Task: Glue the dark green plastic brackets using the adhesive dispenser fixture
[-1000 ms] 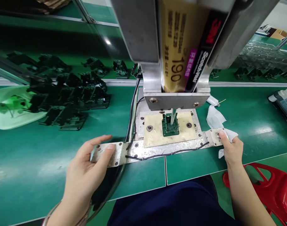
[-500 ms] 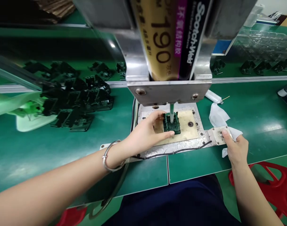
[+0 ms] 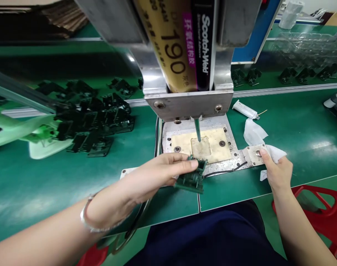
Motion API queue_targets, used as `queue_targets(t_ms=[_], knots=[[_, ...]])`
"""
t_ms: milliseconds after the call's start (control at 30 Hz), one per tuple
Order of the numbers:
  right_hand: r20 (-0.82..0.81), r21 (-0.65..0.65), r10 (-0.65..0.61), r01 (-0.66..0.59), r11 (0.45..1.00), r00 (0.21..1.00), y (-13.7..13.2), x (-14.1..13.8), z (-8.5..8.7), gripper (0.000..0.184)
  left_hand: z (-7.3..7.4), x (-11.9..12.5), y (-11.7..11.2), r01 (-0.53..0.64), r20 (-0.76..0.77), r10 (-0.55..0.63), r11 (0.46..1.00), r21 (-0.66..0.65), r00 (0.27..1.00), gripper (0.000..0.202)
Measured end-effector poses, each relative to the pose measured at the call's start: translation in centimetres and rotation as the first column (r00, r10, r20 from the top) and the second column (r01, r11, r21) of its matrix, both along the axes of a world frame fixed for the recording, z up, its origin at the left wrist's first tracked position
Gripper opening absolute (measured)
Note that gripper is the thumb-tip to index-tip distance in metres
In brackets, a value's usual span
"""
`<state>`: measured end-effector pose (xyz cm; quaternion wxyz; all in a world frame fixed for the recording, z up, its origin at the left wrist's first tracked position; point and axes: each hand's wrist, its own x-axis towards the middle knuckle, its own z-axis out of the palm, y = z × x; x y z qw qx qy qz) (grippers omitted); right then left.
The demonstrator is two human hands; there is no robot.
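Note:
My left hand (image 3: 162,170) grips a green circuit-board assembly (image 3: 191,180), lifted clear of the work plate and held near the mat's front edge. Above the plate, a thin nozzle (image 3: 197,130) points down from a Scotch-Weld 190 adhesive cartridge (image 3: 171,44) in a steel dispenser bracket (image 3: 189,105). Its tip is right over a square patch on the cream pad (image 3: 212,146). My right hand (image 3: 277,171) holds the metal plate's end tab (image 3: 254,155), with a white wipe (image 3: 276,154) tucked beneath the fingers.
Several black parts (image 3: 93,114) lie on the green mat at left. To the right are a small syringe (image 3: 245,110) and a crumpled wipe (image 3: 254,133). A clear plastic tray (image 3: 306,44) stands at back right, and a red stool (image 3: 309,207) sits below the bench.
My left hand has lifted the green board off the cream pad and moved it toward me, uncovering the square patch. My right hand stays on the tab.

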<state>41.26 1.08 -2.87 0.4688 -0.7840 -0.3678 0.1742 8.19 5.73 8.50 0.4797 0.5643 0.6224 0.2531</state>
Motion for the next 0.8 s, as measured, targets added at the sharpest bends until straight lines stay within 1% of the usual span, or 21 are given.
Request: queue_targets(t_ms=[33, 67, 100, 133, 167, 200, 233, 267, 300, 333, 367, 400, 433, 500, 533, 600, 633, 700, 800], knots=[[0.038, 0.016, -0.017, 0.017, 1.000, 0.999, -1.0, 0.1, 0.0, 0.066, -0.3, -0.2, -1.2, 0.039, 0.051, -0.036, 0.998, -0.050, 0.998, 0.049], [0.088, 0.035, -0.017, 0.014, 0.999, 0.996, -2.1, 0.1, 0.0, 0.061, -0.6, -0.5, -2.5, 0.059, 0.099, -0.053, 0.997, -0.058, 0.994, 0.051], [0.147, 0.059, 0.011, -0.020, 0.998, 0.989, -3.4, -0.1, 0.2, 0.056, -0.9, -0.6, -3.9, 0.065, 0.133, -0.062, 0.998, -0.019, 0.989, 0.053], [0.210, 0.085, 0.082, -0.102, 0.991, 0.974, -4.7, -0.4, 0.6, 0.049, -1.3, -0.8, -5.2, 0.059, 0.153, -0.068, 0.996, 0.062, 0.986, 0.054], [0.273, 0.109, 0.187, -0.223, 0.969, 0.944, -6.0, -0.9, 1.2, 0.042, -1.6, -0.8, -6.4, 0.056, 0.166, -0.081, 0.987, 0.152, 0.983, 0.055], [0.334, 0.133, 0.311, -0.371, 0.919, 0.890, -7.1, -1.5, 2.0, 0.033, -1.9, -0.8, -7.5, 0.058, 0.177, -0.101, 0.971, 0.232, 0.979, 0.055], [0.388, 0.146, 0.436, -0.521, 0.841, 0.812, -7.9, -2.4, 3.0, 0.025, -2.1, -0.8, -8.3, 0.071, 0.184, -0.131, 0.951, 0.301, 0.974, 0.056], [0.430, 0.148, 0.545, -0.651, 0.744, 0.720, -8.5, -3.4, 4.0, 0.018, -2.3, -0.7, -8.9, 0.091, 0.188, -0.168, 0.929, 0.358, 0.968, 0.056], [0.458, 0.142, 0.632, -0.753, 0.642, 0.625, -8.8, -4.5, 5.0, 0.012, -2.4, -0.5, -9.3, 0.113, 0.192, -0.209, 0.902, 0.416, 0.959, 0.058], [0.468, 0.124, 0.698, -0.822, 0.555, 0.542, -8.9, -5.7, 5.8, 0.011, -2.4, -0.4, -9.6, 0.136, 0.194, -0.253, 0.872, 0.470, 0.948, 0.059], [0.466, 0.113, 0.743, -0.865, 0.488, 0.480, -8.8, -6.8, 6.5, 0.015, -2.4, -0.2, -9.6, 0.160, 0.197, -0.299, 0.840, 0.519, 0.934, 0.061], [0.462, 0.105, 0.771, -0.890, 0.443, 0.438, -8.6, -7.7, 7.1, 0.019, -2.4, 0.0, -9.6, 0.181, 0.201, -0.346, 0.807, 0.562, 0.916, 0.062], [0.462, 0.105, 0.785, -0.905, 0.413, 0.412, -8.3, -8.5, 7.4, 0.023, -2.3, 0.1, -9.5, 0.201, 0.206, -0.390, 0.778, 0.595, 0.897, 0.062], [0.492, 0.116, 0.788, -0.925, 0.362, 0.370, -7.8, -9.6, 7.6, 0.028, -2.0, 0.3, -9.3, 0.234, 0.207, -0.454, 0.735, 0.636, 0.867, 0.062], [0.516, 0.118, 0.784, -0.935, 0.333, 0.345, -7.6, -9.8, 7.6, 0.030, -1.9, 0.4, -9.2, 0.246, 0.202, -0.471, 0.724, 0.644, 0.859, 0.061], [0.555, 0.102, 0.782, -0.956, 0.276, 0.285, -7.3, -9.9, 7.7, 0.033, -1.7, 0.3, -9.3, 0.251, 0.192, -0.489, 0.700, 0.669, 0.851, 0.060], [0.564, 0.092, 0.782, -0.961, 0.263, 0.268, -7.1, -9.8, 7.7, 0.035, -1.6, 0.3, -9.3, 0.248, 0.187, -0.488, 0.693, 0.677, 0.852, 0.059], [0.580, 0.083, 0.770, -0.960, 0.268, 0.266, -6.9, -9.5, 8.0, 0.037, -1.7, 0.1, -9.5, 0.233, 0.182, -0.473, 0.689, 0.687, 0.862, 0.060], [0.609, 0.100, 0.735, -0.948, 0.302, 0.298, -6.6, -9.3, 8.5, 0.034, -1.9, -0.1, -9.7, 0.212, 0.191, -0.440, 0.713, 0.668, 0.877, 0.059]])
